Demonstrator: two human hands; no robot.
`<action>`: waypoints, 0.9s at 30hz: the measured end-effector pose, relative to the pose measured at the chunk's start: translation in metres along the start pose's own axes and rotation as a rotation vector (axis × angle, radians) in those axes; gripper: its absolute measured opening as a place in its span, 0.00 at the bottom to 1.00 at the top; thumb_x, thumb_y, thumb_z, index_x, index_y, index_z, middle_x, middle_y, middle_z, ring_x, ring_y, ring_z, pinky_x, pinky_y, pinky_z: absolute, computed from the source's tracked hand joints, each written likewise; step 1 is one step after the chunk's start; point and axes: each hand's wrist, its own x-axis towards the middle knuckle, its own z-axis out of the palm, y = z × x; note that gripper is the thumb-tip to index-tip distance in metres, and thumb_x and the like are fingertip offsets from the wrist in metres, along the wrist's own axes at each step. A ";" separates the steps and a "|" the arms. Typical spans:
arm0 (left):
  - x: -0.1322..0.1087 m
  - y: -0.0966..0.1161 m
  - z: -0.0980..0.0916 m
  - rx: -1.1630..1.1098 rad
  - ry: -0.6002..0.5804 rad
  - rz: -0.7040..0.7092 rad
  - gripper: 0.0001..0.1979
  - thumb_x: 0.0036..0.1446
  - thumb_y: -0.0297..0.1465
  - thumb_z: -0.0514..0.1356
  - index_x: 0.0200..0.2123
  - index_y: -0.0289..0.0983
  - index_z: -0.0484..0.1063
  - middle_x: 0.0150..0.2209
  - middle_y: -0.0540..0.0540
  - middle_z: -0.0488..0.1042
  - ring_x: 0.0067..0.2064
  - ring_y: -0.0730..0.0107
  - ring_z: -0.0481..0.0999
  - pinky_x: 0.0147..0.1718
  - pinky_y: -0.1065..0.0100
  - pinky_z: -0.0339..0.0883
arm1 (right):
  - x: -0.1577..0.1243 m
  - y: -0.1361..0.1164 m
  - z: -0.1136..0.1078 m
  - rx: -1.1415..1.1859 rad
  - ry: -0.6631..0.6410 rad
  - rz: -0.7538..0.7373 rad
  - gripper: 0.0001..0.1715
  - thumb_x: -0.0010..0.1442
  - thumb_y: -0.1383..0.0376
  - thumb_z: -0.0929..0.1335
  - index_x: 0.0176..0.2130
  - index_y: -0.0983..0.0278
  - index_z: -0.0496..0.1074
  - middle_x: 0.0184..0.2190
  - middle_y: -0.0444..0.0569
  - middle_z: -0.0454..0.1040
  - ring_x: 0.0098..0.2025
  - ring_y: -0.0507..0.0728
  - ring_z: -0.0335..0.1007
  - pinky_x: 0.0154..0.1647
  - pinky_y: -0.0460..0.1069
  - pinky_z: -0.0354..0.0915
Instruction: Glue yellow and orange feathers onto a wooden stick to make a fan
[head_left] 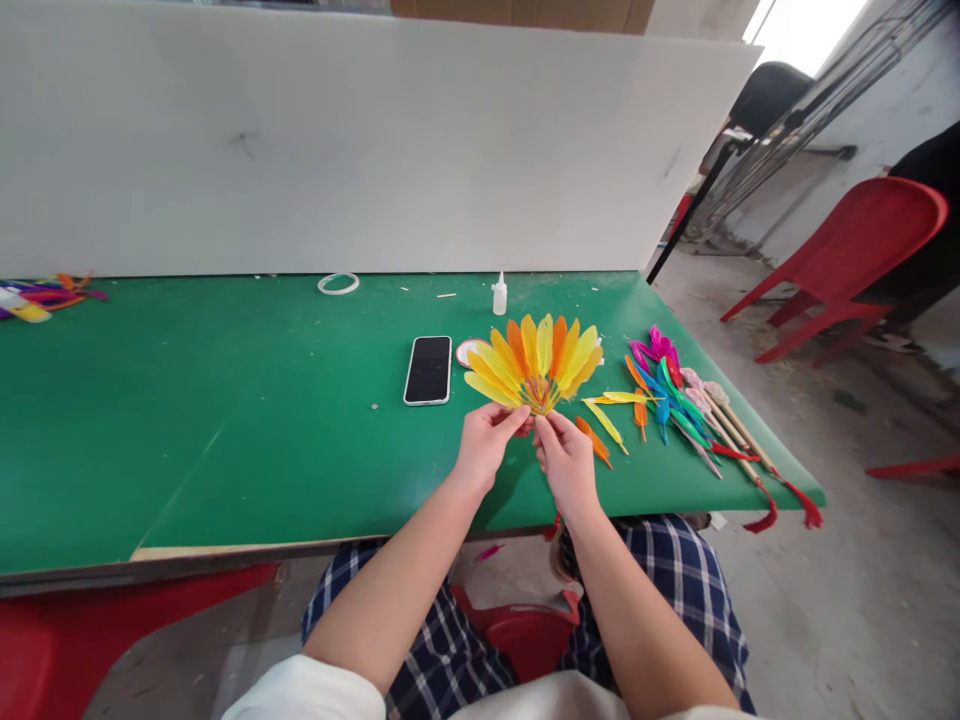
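Between my two hands is a feather fan (541, 355) of yellow and orange feathers, spread upward above the table. My left hand (486, 440) pinches its base from the left. The thumb and fingers of my right hand (564, 455) close on the base from the right, and both thumbs nearly meet there. A red tassel shows below my right hand. Just right of the fan lie loose yellow feathers (609, 425) and an orange feather (594, 442). Behind the fan, a white round piece with a red rim (469, 352) is partly hidden.
On the green table (225, 400) lie a phone (428, 370), a white ring (338, 284) and an upright small bottle (500, 296). Coloured feathers (664, 390) and sticks with red tassels (739, 430) lie at right, more feathers (56, 295) far left. A white board (337, 140) stands behind.
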 end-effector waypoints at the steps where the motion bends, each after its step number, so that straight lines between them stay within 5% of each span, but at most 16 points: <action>1: 0.000 0.000 0.000 -0.001 0.000 0.001 0.11 0.42 0.36 0.65 0.25 0.33 0.74 0.23 0.47 0.75 0.26 0.71 0.73 0.31 0.68 0.66 | 0.000 0.000 0.000 0.000 0.000 0.001 0.14 0.53 0.54 0.65 0.31 0.63 0.67 0.18 0.37 0.57 0.15 0.44 0.46 0.13 0.42 0.45; 27: 0.003 0.001 -0.003 -0.099 0.024 -0.013 0.13 0.45 0.38 0.63 0.27 0.32 0.73 0.26 0.46 0.75 0.28 0.70 0.74 0.27 0.70 0.67 | 0.002 0.000 -0.002 0.100 0.026 0.060 0.14 0.52 0.56 0.67 0.29 0.63 0.63 0.17 0.35 0.58 0.12 0.42 0.46 0.10 0.41 0.42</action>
